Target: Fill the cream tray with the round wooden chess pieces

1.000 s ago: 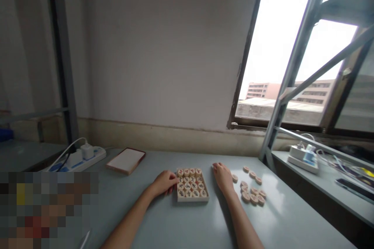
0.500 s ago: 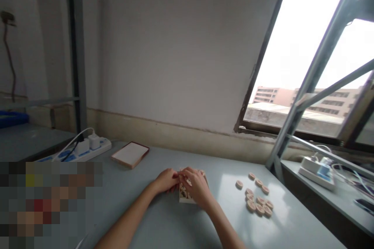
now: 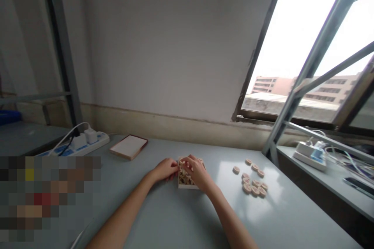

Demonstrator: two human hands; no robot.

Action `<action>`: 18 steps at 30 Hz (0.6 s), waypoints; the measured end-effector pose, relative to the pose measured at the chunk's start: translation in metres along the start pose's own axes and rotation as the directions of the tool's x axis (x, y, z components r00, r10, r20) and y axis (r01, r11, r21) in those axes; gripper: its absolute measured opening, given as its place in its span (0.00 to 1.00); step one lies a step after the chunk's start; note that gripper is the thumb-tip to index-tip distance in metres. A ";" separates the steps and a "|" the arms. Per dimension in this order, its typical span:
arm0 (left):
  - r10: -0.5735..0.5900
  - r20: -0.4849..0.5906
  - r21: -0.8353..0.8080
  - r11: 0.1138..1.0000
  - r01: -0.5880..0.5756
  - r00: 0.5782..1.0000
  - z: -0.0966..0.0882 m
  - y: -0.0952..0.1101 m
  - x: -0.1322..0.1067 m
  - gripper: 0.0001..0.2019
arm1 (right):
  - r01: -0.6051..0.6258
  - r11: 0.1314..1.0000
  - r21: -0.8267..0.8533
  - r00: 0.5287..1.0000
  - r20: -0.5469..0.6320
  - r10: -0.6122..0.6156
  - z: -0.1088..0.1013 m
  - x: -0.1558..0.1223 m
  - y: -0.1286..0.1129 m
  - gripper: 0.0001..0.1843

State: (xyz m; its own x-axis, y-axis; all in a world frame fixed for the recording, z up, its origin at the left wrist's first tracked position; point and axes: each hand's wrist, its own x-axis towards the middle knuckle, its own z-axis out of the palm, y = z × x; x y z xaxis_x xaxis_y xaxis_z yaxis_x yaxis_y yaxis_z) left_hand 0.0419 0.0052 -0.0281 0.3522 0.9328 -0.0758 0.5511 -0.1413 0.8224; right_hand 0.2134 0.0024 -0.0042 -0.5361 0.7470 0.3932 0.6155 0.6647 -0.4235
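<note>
A small open wooden box (image 3: 188, 186) sits on the table, filled with round wooden chess pieces (image 3: 184, 179) that carry dark characters. My left hand (image 3: 167, 169) is at the box's left wall, its fingers closed against that edge. Over the box's top, my right hand (image 3: 195, 171) has its fingers bent down among the pieces; its fingertips are pinched, and what they hold is too small to make out. To the right, several loose chess pieces (image 3: 255, 191) lie in a cluster, with others (image 3: 236, 169) scattered behind them.
A shallow box lid (image 3: 129, 146) lies at the back left, beside a power strip (image 3: 96, 140) with chargers. The wall bounds the table at the back. A metal bed post (image 3: 288, 120) rises at the right, with another power strip (image 3: 309, 156) beyond it.
My right hand has lifted and drawn back a little, showing more of the pieces in the box. My left hand stays at the box's left side. The whole view has shifted slightly.
</note>
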 end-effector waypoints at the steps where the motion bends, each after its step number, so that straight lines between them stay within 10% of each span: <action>1: 0.002 -0.001 0.006 1.000 -0.002 1.000 0.000 0.000 0.000 0.20 | -0.003 1.000 0.003 1.000 0.006 0.003 0.001 0.000 0.000 0.10; 18: 0.036 0.036 0.044 0.998 -0.037 0.999 -0.004 0.003 -0.002 0.21 | 0.027 0.975 -0.222 0.996 0.090 -0.007 -0.004 -0.001 -0.005 0.11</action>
State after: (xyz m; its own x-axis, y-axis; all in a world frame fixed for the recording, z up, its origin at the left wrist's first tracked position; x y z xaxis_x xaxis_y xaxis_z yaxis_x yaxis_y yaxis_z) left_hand 0.0398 0.0040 -0.0230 0.3991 0.9145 -0.0667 0.5706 -0.1907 0.7988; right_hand 0.2135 -0.0014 0.0008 -0.5901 0.7406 0.3213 0.7138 0.6646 -0.2209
